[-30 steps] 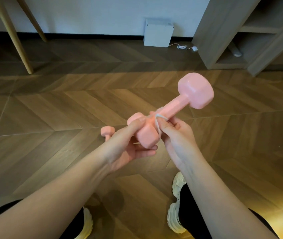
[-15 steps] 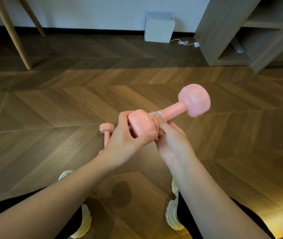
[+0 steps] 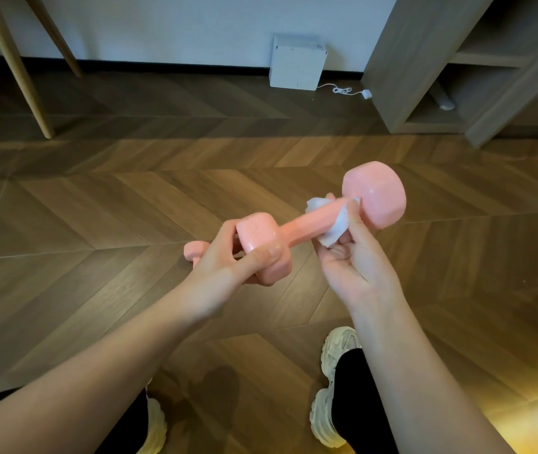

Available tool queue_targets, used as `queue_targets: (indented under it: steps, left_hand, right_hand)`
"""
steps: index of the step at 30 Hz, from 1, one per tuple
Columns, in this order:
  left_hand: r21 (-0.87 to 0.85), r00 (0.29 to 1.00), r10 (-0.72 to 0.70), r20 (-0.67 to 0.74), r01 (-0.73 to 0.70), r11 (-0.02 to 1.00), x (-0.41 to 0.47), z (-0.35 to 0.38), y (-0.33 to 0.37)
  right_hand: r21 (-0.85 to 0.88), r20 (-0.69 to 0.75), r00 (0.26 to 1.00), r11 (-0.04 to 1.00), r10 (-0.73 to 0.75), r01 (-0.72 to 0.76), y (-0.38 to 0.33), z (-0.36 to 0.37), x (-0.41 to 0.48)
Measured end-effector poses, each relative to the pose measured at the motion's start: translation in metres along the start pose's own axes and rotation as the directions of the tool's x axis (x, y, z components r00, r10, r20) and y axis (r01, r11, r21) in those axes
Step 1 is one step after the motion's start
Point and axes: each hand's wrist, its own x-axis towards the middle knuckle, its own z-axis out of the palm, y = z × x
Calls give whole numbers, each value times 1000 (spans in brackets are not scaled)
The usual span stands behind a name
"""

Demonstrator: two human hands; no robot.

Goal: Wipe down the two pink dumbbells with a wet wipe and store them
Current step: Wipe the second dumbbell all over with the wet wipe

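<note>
Floor [image 3: 97, 224] of wood lies well below the dumbbell [image 3: 307, 221], which is lifted into the air so, I judge, every side of it can be reached. Its near head is clamped in the left hand [image 3: 228, 267], thumb across the top, probably as a steady anchor, while the right hand [image 3: 356, 260] is closed round the bar just beside the far head, pressing the wipe [image 3: 336, 224] against it. A second dumbbell [image 3: 195, 250] lies on the floor behind the left hand, seemingly waiting its turn.
</note>
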Motion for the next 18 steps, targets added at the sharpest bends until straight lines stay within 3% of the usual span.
queue_targets:
  steps: [4,6,14,16,18]
  left_hand:
    - [-4,1000,14,-27,-14,1000,-1,0,2]
    - [59,999,39,-25,-37,998,-1,-1,3]
    - [321,973,228,31,-226,920,-1,4,-7]
    - [334,980,197,30,-195,922,2,2,-4]
    - [184,998,51,30,-55,981,6,3,0]
  right_hand:
    - [-248,110,993,969,48,-19,0,1,1]
    - [-291,122,992,957,11,25,0,3,2]
    - [23,4,996,996,-90,89,2,1,4]
    - [54,-2,995,993,-101,101,2,3,4]
    - [49,29,993,992,-117,116,1,3,5]
